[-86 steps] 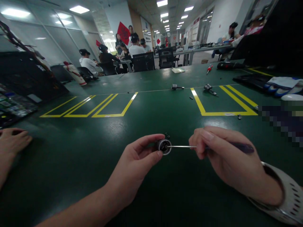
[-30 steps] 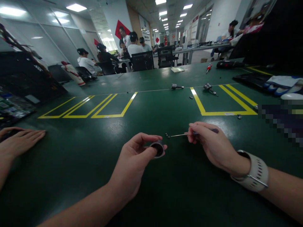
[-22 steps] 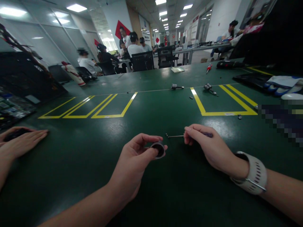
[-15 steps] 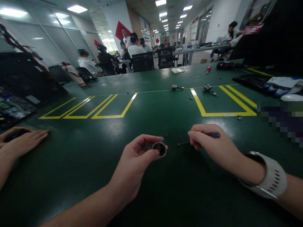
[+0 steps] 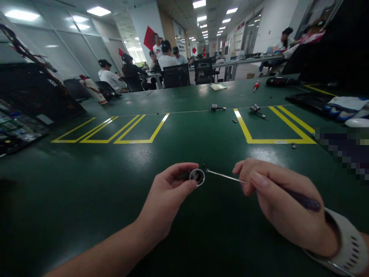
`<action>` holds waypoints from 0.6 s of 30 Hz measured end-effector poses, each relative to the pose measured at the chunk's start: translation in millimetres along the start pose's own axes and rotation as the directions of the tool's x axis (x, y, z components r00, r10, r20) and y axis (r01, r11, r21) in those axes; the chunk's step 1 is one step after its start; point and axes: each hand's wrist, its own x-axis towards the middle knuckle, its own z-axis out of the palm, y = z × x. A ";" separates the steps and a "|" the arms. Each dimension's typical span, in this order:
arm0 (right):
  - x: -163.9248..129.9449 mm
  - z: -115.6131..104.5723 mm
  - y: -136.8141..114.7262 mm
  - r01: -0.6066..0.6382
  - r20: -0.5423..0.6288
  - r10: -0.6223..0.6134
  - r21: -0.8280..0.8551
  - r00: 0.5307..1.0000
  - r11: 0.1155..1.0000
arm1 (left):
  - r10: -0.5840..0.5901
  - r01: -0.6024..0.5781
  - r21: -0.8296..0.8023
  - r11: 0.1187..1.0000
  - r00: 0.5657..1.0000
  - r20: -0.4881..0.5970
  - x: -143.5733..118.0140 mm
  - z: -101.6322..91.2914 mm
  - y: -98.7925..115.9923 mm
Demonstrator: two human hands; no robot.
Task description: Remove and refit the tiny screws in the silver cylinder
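Table: green work table point(image 5: 184, 238), fills the view below the room — taken as the landmark; its near edge lies toward the camera.
Yellow tape: one set of outlines point(image 5: 115, 132) on the table's left half, another point(image 5: 259, 129) on its right half, both beyond the hands.
Gloves: white and blue pair point(image 5: 344, 105) at the table's right edge, far side.
Left hand: left hand point(image 5: 164, 200) over the table's near middle, thumb and fingers closed on a small part.
Right hand: right hand point(image 5: 285, 204) over the table's near right, fingers pinched together on a tool's handle; a pale perforated watch band point(image 5: 344, 250) sits on the wrist.
Screwdriver: thin screwdriver point(image 5: 259, 184), dark handle in the right hand, bright shaft slanting up and left above the table; the tip sits just beside the part, whether it touches — cannot tell.
Held part: round metal part point(image 5: 197, 177), dark centre, bright rim, open face toward the camera, clamped in the left hand just above the table's near middle.
Far pieces: two small metal pieces with stems point(image 5: 216, 107) and point(image 5: 257, 110) on the table's far side, near the right outline.
Red tool: red-handled screwdriver point(image 5: 255, 84) near the table's far edge.
Loose bits: tiny dark specks point(image 5: 204, 166) on the table just behind the held part.
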 end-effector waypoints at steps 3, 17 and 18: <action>-1.4 2.5 -8.6 0.037 0.120 -0.032 -0.042 0.992 0.998 | 0.020 -0.020 0.004 1.000 1.000 -0.002 -0.2 1.1 -1.6; -3.1 14.4 -20.1 0.216 0.330 -0.135 -0.223 0.934 0.951 | 0.077 -0.072 0.068 0.995 0.995 -0.069 -2.4 5.6 -3.5; -3.5 14.8 -20.7 0.221 0.336 -0.135 -0.232 0.932 0.947 | 0.084 -0.078 0.071 0.994 0.994 -0.074 -2.2 5.8 -3.7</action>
